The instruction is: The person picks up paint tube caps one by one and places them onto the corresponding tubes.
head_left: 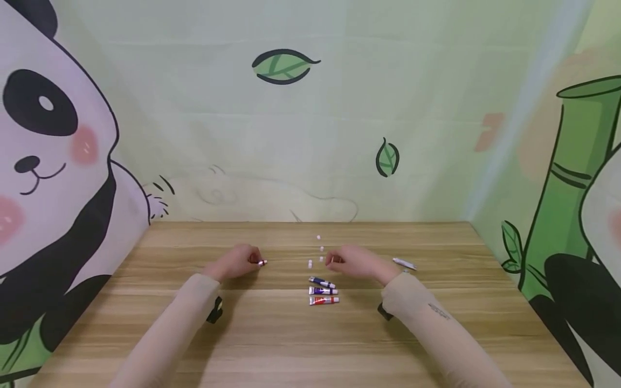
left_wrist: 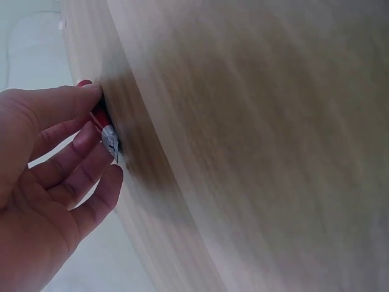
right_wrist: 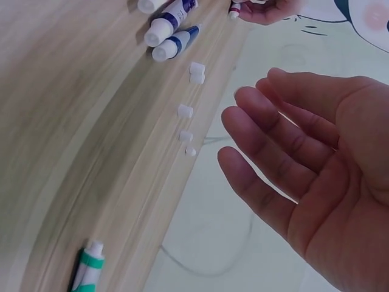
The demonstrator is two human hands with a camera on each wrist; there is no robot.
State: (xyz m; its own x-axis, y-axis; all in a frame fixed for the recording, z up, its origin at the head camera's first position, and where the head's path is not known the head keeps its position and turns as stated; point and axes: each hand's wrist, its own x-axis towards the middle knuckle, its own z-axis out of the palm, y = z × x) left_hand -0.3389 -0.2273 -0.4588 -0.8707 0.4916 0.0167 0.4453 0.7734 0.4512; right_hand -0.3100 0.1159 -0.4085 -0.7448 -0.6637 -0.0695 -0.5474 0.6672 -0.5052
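My left hand [head_left: 241,261] pinches a small red paint tube [left_wrist: 104,121] between thumb and fingers, close over the wooden table. The silvery crimped end of that tube points out past the fingers in the left wrist view; its white end shows in the right wrist view. My right hand [head_left: 354,261] hovers with relaxed, slightly bent fingers and nothing in it. Beside its fingertips, several small white cap-like pieces [right_wrist: 185,111] stand in a loose line. Toward me lie a dark blue tube [head_left: 322,282], a purple tube [head_left: 323,291] and an orange-red tube [head_left: 324,300], side by side.
A white tube with green bands [right_wrist: 91,267] lies to the right of my right hand. The wooden table [head_left: 291,345] ends at the back against a fabric backdrop [head_left: 310,118] printed with pandas, leaves and bamboo.
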